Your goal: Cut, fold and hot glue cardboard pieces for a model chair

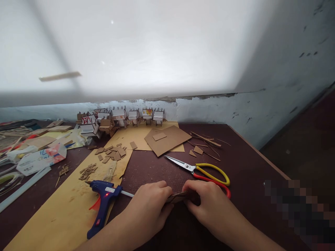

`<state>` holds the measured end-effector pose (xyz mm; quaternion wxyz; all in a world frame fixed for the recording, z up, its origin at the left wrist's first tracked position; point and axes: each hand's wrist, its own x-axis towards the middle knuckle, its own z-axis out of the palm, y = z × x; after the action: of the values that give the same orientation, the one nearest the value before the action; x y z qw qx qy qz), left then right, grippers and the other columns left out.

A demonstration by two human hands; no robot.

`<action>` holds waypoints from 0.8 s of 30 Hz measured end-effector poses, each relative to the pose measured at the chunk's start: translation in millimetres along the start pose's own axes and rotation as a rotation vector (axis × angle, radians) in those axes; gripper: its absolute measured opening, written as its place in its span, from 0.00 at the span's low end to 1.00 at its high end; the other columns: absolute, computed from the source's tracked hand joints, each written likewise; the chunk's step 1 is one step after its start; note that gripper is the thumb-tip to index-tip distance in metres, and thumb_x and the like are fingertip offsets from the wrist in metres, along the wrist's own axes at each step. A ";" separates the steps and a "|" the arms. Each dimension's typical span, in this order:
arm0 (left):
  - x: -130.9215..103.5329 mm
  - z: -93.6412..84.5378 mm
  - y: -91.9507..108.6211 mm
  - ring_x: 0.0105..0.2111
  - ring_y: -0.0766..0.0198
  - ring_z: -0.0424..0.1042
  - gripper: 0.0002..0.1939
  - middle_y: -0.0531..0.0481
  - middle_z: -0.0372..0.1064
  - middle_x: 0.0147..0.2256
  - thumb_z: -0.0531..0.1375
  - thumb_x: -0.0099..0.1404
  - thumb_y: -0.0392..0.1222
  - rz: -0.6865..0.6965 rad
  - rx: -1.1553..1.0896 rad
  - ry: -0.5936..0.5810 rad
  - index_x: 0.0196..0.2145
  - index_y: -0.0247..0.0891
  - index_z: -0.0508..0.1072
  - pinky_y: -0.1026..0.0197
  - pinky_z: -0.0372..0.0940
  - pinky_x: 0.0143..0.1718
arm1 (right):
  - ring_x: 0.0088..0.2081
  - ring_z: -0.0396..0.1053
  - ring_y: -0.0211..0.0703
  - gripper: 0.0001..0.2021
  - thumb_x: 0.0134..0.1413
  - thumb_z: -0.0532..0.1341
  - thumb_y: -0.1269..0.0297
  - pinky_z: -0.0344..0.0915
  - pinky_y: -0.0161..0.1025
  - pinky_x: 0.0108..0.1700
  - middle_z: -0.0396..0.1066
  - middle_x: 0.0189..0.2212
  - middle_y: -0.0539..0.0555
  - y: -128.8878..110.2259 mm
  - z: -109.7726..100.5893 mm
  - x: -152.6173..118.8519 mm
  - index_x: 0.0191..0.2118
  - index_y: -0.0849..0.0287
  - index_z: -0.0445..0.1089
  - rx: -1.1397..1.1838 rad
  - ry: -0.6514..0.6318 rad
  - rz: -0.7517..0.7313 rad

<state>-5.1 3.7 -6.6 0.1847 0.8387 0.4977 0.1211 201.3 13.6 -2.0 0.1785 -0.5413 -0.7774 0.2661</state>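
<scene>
Between my two hands is a small piece of brown cardboard (178,198), held near the front of the dark red table. My left hand (154,200) pinches its left end, and my right hand (202,198) grips the right end with thumb and fingers; much of the piece is hidden by the fingers. Just beyond my right hand lie scissors (195,168) with one yellow and one red handle, their blades pointing left and slightly parted. A blue glue gun (103,204) with a lit red light rests left of my left hand, its glue stick reaching toward that hand.
Small cut cardboard pieces (112,152) lie on yellow paper (62,205). A larger cardboard sheet (170,139) and thin strips (209,139) sit farther back. Several miniature cardboard chairs (133,116) line the wall. Scraps and a tape roll (10,181) crowd the left side.
</scene>
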 end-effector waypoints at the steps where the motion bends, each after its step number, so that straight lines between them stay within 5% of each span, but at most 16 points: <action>1: -0.1 0.0 0.0 0.30 0.62 0.71 0.06 0.53 0.71 0.33 0.59 0.64 0.34 0.005 -0.003 0.000 0.29 0.40 0.67 0.60 0.52 0.28 | 0.30 0.71 0.43 0.08 0.52 0.60 0.74 0.60 0.38 0.32 0.76 0.28 0.48 -0.5 0.0 -0.3 0.31 0.53 0.74 -0.011 0.003 -0.009; 14: 0.3 -6.3 2.8 0.28 0.65 0.66 0.11 0.53 0.68 0.30 0.59 0.66 0.35 0.009 -0.136 0.076 0.26 0.39 0.64 0.61 0.51 0.28 | 0.34 0.71 0.42 0.10 0.52 0.60 0.76 0.61 0.38 0.35 0.75 0.32 0.48 -4.2 -6.3 0.8 0.33 0.54 0.75 0.088 0.072 -0.061; 19: 1.0 -17.8 8.2 0.27 0.66 0.61 0.10 0.55 0.64 0.26 0.61 0.65 0.36 -0.069 -0.424 0.114 0.26 0.38 0.67 0.61 0.50 0.28 | 0.33 0.69 0.41 0.04 0.57 0.62 0.70 0.61 0.37 0.33 0.74 0.31 0.48 -9.4 -15.4 1.0 0.35 0.54 0.74 0.314 0.035 -0.022; 24: 3.9 -24.2 8.3 0.26 0.67 0.57 0.07 0.57 0.60 0.25 0.63 0.65 0.43 -0.169 -0.813 -0.001 0.34 0.36 0.76 0.63 0.52 0.27 | 0.37 0.71 0.45 0.08 0.64 0.61 0.58 0.64 0.38 0.37 0.74 0.33 0.50 -7.4 -17.3 1.9 0.38 0.54 0.75 0.527 -0.034 0.000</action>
<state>-6.1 8.1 18.9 0.5106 0.6535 0.4765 0.2919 204.9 17.2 16.2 0.3002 -0.4713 -0.6842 0.4686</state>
